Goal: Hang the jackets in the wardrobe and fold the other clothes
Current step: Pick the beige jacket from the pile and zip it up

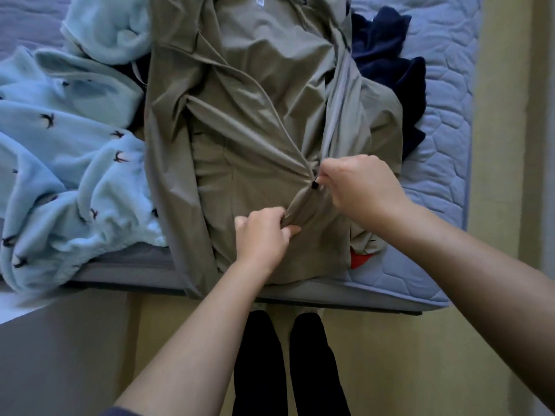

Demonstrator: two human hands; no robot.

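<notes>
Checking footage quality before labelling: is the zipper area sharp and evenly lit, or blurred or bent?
Head view: dim, soft light, no glare; zipper pull, left hand on the jacket and right hand fairly sharp; wide-angle lens bows the mattress edge.

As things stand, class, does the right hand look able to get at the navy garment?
Probably yes: the navy garment lies exposed on the mattress beyond the right hand, though that hand must first release the zipper pull of the jacket.

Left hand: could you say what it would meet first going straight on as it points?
Likely the zipper pull the right hand pinches, just beyond the khaki jacket the left hand grips.
</notes>
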